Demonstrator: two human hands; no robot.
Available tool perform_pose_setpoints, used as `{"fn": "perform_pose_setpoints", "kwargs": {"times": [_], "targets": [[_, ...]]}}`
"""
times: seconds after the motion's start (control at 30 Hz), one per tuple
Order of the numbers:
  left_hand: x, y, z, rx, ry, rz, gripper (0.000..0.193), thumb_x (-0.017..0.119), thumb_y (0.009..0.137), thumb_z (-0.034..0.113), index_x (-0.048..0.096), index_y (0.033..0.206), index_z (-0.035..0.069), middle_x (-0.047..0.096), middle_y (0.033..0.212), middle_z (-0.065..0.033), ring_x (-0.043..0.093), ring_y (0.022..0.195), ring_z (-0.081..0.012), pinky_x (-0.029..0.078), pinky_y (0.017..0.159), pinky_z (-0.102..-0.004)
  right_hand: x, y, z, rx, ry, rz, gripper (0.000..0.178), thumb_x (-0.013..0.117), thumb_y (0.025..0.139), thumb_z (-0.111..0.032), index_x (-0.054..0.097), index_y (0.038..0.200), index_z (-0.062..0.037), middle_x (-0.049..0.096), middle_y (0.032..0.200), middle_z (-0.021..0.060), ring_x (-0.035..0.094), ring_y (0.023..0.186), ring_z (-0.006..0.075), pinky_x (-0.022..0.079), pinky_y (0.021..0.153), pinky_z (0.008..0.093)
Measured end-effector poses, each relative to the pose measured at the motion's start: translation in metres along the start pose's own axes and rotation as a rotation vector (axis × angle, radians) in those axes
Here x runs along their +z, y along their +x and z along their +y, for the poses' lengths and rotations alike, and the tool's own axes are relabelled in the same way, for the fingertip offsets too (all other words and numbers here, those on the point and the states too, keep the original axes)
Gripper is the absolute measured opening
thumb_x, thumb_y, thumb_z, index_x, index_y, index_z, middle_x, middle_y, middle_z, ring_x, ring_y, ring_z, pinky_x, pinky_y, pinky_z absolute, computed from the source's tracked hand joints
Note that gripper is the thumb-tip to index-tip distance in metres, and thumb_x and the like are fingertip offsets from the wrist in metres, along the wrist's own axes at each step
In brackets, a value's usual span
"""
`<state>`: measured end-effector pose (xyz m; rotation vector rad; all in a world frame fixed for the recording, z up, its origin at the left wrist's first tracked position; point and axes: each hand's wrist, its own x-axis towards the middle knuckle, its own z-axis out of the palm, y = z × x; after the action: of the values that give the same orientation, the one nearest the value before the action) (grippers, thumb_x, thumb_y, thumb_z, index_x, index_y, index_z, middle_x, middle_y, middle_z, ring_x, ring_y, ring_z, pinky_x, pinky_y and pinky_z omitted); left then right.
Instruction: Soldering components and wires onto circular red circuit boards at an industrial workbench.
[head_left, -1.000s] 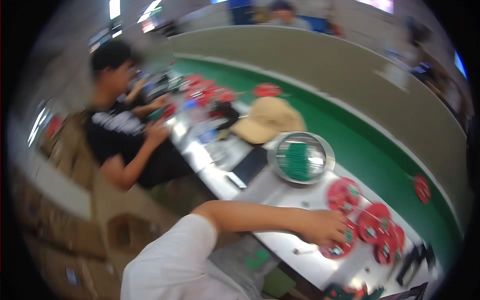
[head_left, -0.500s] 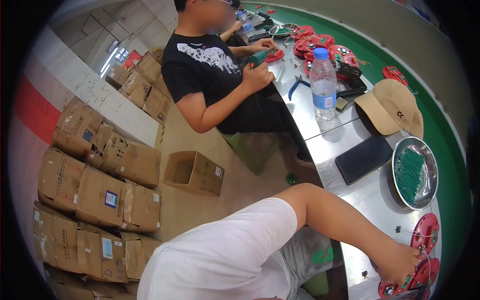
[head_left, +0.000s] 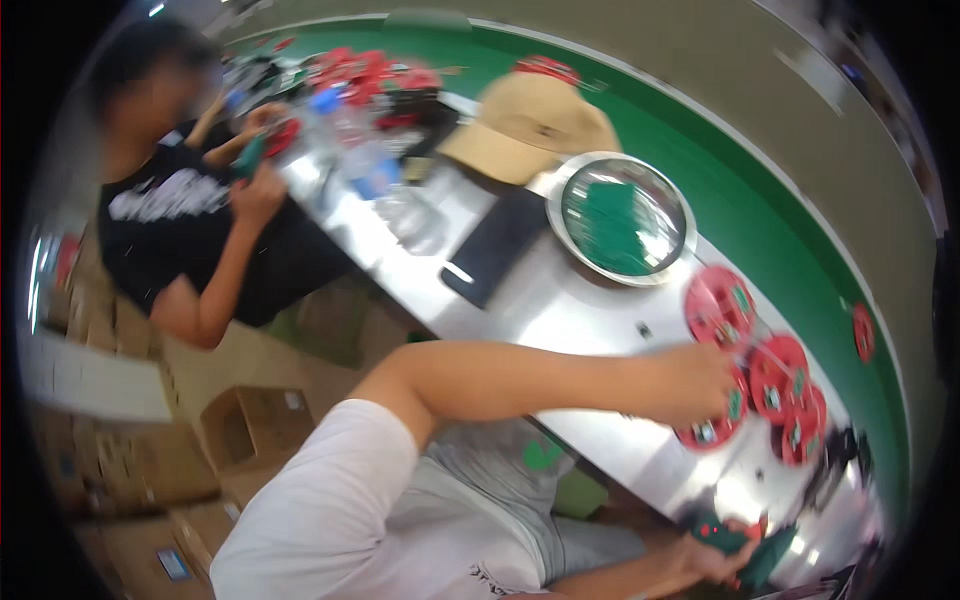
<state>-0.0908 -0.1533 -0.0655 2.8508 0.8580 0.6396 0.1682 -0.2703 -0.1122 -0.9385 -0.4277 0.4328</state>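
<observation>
My left hand (head_left: 690, 385) reaches across the metal table onto a group of red round plastic parts with small green circuit boards and thin wires. It covers part of the nearest red part (head_left: 708, 432), and its fingers are smeared by motion, so their grip does not show. Other red parts (head_left: 720, 305) lie just beyond it. At the lower right, my right hand (head_left: 715, 560) is closed around a dark green hand tool (head_left: 722, 538), blurred, its exact kind unclear. Something red-orange shows beside that tool.
A steel bowl (head_left: 683, 240) of green wires, a dark phone (head_left: 495, 250), a tan cap (head_left: 535, 125) and a water bottle (head_left: 375, 180) stand along the table. A co-worker (head_left: 185, 220) with a green tool sits at the left. Cardboard boxes (head_left: 255, 425) stand on the floor.
The view has swung right, so the bowl, cap and co-worker sit further left. My right hand with the green tool has come into view. My left hand stays at the red parts.
</observation>
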Motion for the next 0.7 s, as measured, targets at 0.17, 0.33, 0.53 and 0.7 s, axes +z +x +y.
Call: {"fn": "perform_pose_setpoints", "kwargs": {"times": [0.17, 0.33, 0.53, 0.7], "targets": [[-0.003, 0.002, -0.015, 0.016, -0.184, 0.055, 0.033, 0.071, 0.072, 0.009, 0.063, 0.104, 0.007, 0.065, 0.099, -0.0111, 0.060, 0.096, -0.0291, 0.048, 0.086, -0.0413, 0.021, -0.017, -0.005, -0.062, -0.047, -0.166, 0.040, 0.051, 0.096, -0.024, 0.062, 0.113, 0.0098, 0.054, 0.063, 0.0075, 0.050, 0.058, 0.0146, 0.038, 0.056, 0.0249], [-0.025, 0.002, -0.011, -0.074, -0.093, -0.099, 0.034, 0.067, 0.075, 0.005, 0.063, 0.109, 0.006, 0.065, 0.089, -0.0108, 0.063, 0.091, -0.0307, 0.052, 0.078, -0.0428, 0.020, -0.016, -0.010, -0.064, -0.045, -0.197, 0.038, 0.050, 0.096, -0.022, 0.061, 0.112, 0.0111, 0.054, 0.062, 0.0082, 0.050, 0.056, 0.0145, 0.039, 0.055, 0.0247], [-0.101, -0.034, -0.056, -0.373, -0.074, 0.335, 0.018, 0.063, 0.081, 0.016, 0.071, 0.091, 0.003, 0.069, 0.086, -0.0160, 0.065, 0.082, -0.0350, 0.052, 0.074, -0.0437, 0.021, -0.013, -0.010, -0.090, -0.012, -0.234, 0.034, 0.053, 0.091, -0.015, 0.052, 0.110, 0.0139, 0.065, 0.098, 0.0268, 0.055, 0.051, 0.0186, 0.045, 0.043, 0.0272], [-0.089, -0.069, -0.110, -0.649, 0.229, 0.146, 0.016, 0.059, 0.082, 0.016, 0.066, 0.079, 0.001, 0.067, 0.081, -0.0187, 0.065, 0.080, -0.0370, 0.051, 0.073, -0.0458, 0.018, -0.008, -0.008, -0.088, -0.057, -0.264, 0.035, 0.053, 0.090, -0.012, 0.049, 0.115, 0.0132, 0.063, 0.106, 0.0299, 0.055, 0.050, 0.0202, 0.045, 0.043, 0.0277]]}}
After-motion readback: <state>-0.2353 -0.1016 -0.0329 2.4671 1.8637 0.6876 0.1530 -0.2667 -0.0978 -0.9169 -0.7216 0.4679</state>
